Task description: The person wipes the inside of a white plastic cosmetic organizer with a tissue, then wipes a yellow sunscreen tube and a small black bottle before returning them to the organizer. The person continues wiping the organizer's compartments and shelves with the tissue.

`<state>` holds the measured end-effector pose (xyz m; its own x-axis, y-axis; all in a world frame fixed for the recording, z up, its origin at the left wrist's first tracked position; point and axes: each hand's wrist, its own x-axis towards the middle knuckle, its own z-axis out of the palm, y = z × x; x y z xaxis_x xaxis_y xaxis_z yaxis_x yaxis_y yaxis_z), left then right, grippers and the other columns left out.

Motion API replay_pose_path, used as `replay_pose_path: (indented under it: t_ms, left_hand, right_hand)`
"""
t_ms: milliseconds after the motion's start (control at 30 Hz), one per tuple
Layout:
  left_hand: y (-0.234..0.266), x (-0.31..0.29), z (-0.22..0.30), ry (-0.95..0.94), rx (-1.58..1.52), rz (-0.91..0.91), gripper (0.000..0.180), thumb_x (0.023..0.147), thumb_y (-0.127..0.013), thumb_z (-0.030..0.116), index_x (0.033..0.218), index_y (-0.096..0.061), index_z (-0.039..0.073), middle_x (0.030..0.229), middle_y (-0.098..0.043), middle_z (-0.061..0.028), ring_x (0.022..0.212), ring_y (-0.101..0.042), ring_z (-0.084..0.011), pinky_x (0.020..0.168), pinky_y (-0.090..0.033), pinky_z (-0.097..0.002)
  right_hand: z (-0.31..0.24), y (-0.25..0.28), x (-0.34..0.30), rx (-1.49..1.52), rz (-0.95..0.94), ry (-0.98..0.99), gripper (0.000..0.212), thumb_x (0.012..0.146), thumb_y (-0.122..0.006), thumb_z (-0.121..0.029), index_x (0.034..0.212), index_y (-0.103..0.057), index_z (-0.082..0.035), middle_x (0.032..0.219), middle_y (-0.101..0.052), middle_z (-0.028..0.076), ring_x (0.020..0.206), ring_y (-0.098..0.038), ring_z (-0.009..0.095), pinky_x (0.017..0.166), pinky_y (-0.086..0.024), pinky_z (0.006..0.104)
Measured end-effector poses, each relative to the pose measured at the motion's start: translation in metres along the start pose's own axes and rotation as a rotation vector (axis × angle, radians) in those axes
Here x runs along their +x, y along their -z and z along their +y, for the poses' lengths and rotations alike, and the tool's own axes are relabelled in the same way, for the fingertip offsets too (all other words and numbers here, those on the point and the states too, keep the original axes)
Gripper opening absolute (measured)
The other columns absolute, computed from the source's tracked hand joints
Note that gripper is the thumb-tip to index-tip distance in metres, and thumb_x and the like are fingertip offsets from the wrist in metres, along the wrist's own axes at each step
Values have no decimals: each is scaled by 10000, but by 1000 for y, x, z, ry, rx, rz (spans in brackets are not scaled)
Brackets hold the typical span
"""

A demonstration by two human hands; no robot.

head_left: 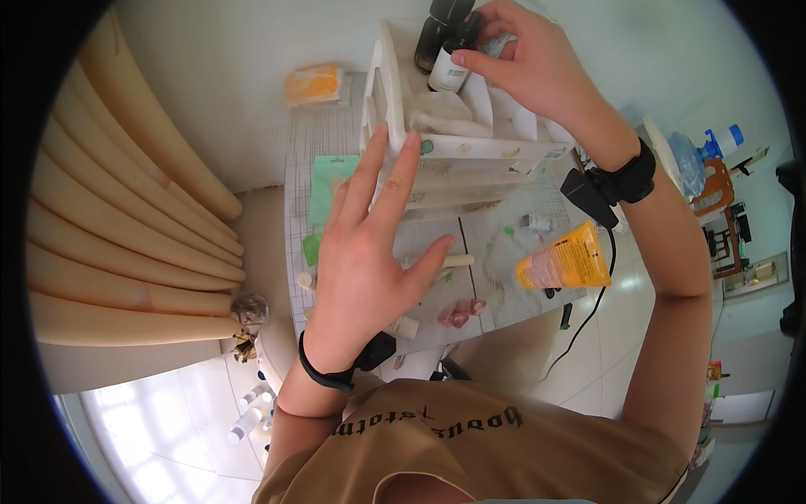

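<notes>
Being gripped between the thumb and bent fingers of the right hand (537, 67), a small bottle (448, 74) with a white label and black top is held slightly tilted in the left part of a white storage box (470, 148). Whether its base is supported cannot be told. Just behind it, a black bottle (429, 44) is partly hidden. The left hand (361, 241) is held open, back upward, fingers spread, two fingertips brought to the box's near left corner; whether it is touched cannot be told. Black bands (633, 175) are worn on both wrists. The box is set on a pale table (491, 270), where a yellow tube (564, 260) is placed at the right, and a green packet (331, 190) and an orange packet (315, 86) at the left. Farther left, a beige curtain (151, 244) is hung in folds.
</notes>
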<state>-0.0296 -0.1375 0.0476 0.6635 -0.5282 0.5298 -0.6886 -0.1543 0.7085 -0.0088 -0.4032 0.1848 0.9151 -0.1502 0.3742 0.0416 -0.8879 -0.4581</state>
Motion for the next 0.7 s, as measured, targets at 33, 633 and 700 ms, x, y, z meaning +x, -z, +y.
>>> replay_pose_path:
  t_ms: [33, 633, 700]
  left_hand:
    - [0, 0, 0, 3, 8, -5, 1055, 795, -963, 97, 1743, -503, 162, 1787, -461, -204, 1505, -617, -414, 1047, -617, -445]
    - [-5, 2, -3, -6, -26, 15, 1047, 782, -961, 74, 1729, -523, 146, 1780, -465, -226, 1521, -606, -417, 1155, -566, -462]
    - [-5, 3, -2, -30, -41, 31, 1046, 777, -957, 57, 1726, -526, 143, 1771, -472, -240, 1516, -610, -423, 1163, -560, -463]
  right_hand:
    - [1, -1, 1, 8, 12, 62, 349, 933, -921, -156, 1142, -720, 39, 930, -759, 88, 691, -684, 124, 643, -554, 304]
    - [-8, 42, -3, 442, 137, 29, 139, 1007, -843, -88, 1098, -783, -1, 978, -801, 42, 821, -739, 84, 707, -591, 255]
    - [-10, 58, -11, 338, 174, -4, 144, 1009, -837, -87, 1117, -791, -4, 1013, -806, 41, 865, -759, 102, 782, -630, 279]
